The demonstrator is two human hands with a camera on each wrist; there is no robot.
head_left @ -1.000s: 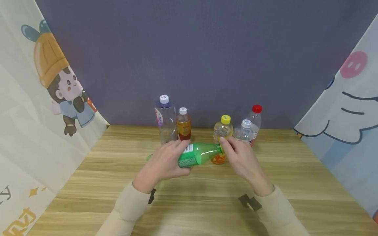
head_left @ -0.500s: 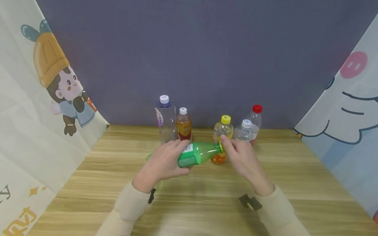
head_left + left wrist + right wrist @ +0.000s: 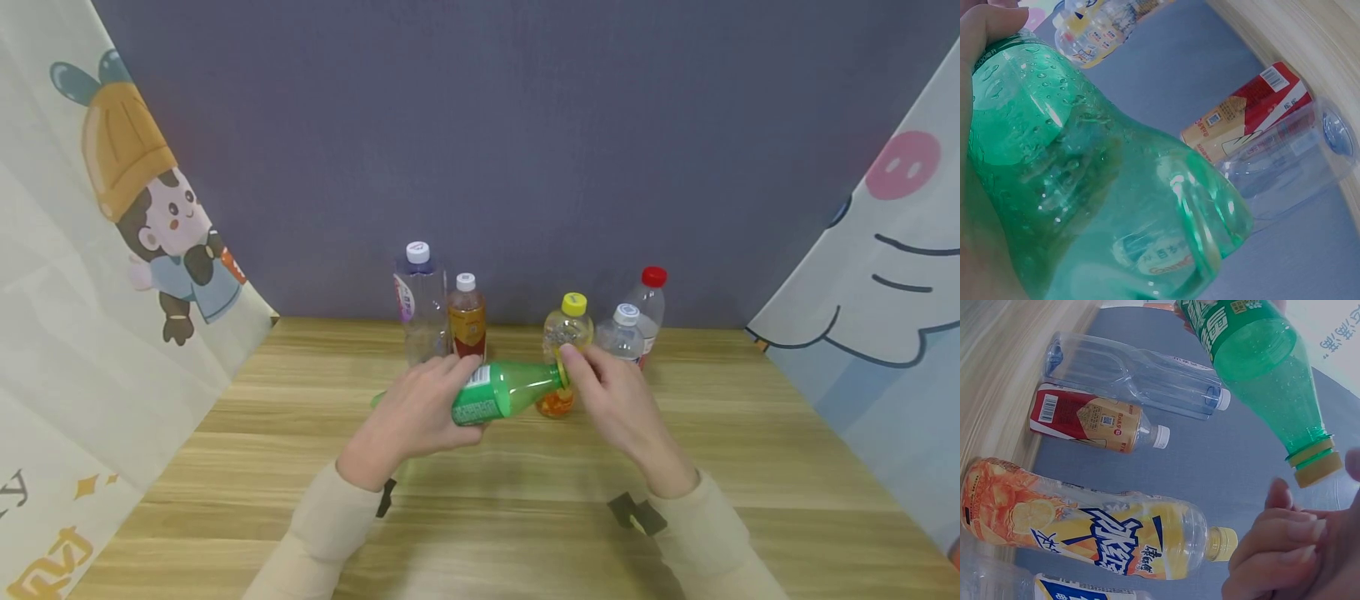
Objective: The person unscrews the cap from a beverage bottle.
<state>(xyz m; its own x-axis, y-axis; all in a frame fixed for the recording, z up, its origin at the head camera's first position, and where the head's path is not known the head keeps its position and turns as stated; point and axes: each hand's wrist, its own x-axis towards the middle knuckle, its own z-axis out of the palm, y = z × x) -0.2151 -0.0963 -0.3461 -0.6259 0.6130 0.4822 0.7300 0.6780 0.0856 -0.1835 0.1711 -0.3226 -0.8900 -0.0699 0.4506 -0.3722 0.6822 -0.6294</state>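
Observation:
A green soda bottle [image 3: 525, 388] lies nearly level above the table, its neck pointing right. My left hand [image 3: 420, 408] grips it round the labelled body. In the right wrist view, its yellow cap [image 3: 1317, 464] sits on the neck. Beside that cap is my right hand [image 3: 615, 404], thumb and bent fingers on either side of it. The right wrist view shows gaps between the fingertips and the cap. Water drops cling to the green plastic in the left wrist view. Just behind the neck stands a yellow-capped drink bottle [image 3: 1104, 528], with an orange-and-lemon print.
At the back left stand a tall clear bottle [image 3: 426, 304] and a smaller tea-coloured bottle [image 3: 467, 321], both white-capped. Back right are a clear bottle with a white cap [image 3: 619, 337] and a red-capped bottle [image 3: 651, 304]. All stand on the wooden table [image 3: 495, 517] before a grey-blue panel.
My right thumb has shifted slightly right, and the green bottle's yellow cap, hidden behind it a second ago, now shows. The left hand and the bottle have stayed in place.

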